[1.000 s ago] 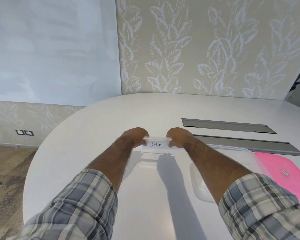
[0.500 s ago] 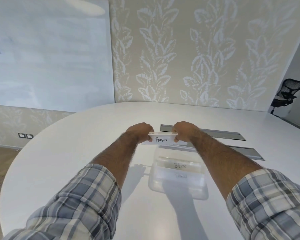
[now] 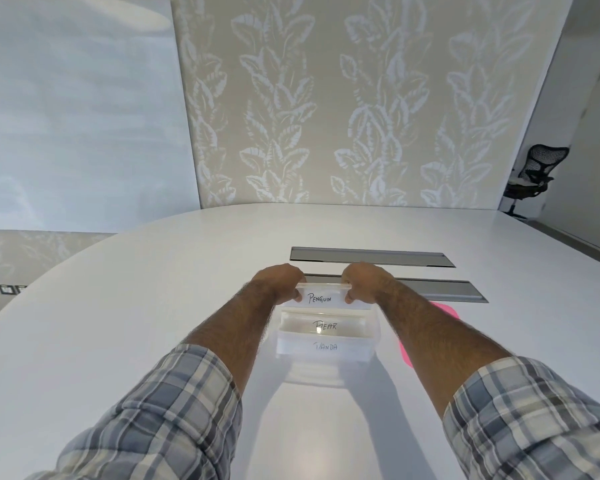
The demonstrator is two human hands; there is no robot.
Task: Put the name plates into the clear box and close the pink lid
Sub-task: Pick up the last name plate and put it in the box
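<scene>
At the middle of the white surface (image 3: 125, 341), a clear box (image 3: 326, 370) stands open, and both hands hold one name plate over its far end. The left hand (image 3: 280, 284) grips the left end of the plate marked PENGUIN (image 3: 321, 298), fingers curled over the top edge and thumb on the near face. The right hand (image 3: 364, 283) grips the right end the same way. The plate stands upright with its lettering facing the camera, its lower edge at about the level of the box's far rim; whether it touches the box cannot be told.

Inside the box lie two more name plates. The one marked BEAR (image 3: 326, 326) sits just near of the held plate, and the one marked PANDA (image 3: 326, 347) sits nearest the camera, its lettering faint through the clear plastic.

To the right of the box, a pink lid (image 3: 445, 311) lies flat on the surface, mostly hidden behind the right forearm, with one patch showing on the far side of the arm and another on the near side.

Beyond the hands, two long grey slots (image 3: 371, 261) run across the surface from left to right. Plaid sleeves (image 3: 160, 420) are rolled up on both arms. A leaf-patterned wall (image 3: 361, 98) stands at the far side, a whiteboard (image 3: 77, 116) to its left, and a black office chair (image 3: 534, 174) at the far right.
</scene>
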